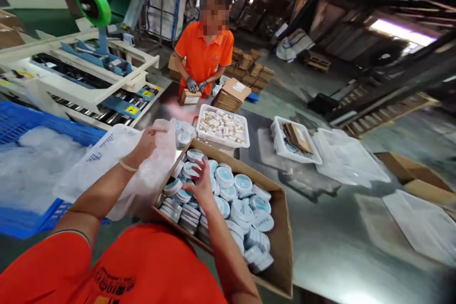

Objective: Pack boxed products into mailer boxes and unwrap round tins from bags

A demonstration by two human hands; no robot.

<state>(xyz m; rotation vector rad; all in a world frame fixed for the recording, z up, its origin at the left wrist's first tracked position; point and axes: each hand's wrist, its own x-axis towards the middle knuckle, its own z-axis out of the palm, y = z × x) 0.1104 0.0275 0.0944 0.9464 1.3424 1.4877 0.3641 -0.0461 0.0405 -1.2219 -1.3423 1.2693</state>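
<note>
My left hand (151, 141) is at the upper edge of a clear plastic bag (162, 154), its fingers closed on the film; motion blurs the fingertips. The bag hangs over a white plastic basket (117, 140). My right hand (202, 181) reaches over an open cardboard box (285, 228), fingers apart and curved above the round flat tins (243, 184). The tins have pale blue and white printed lids; some lie flat, others stand on edge in rows. Whether my right fingertips touch a tin I cannot tell. More tins (183, 137) sit in clear plastic just beyond the box.
Opposite, a person (204, 54) in orange handles a small carton (190, 97). Nearby are a white basket of small packets (223, 126), stacked flat cartons (231, 95) and another white basket (295, 145) on the metal table (331, 228). A blue crate (39, 223) and conveyor machine (81, 76) stand left.
</note>
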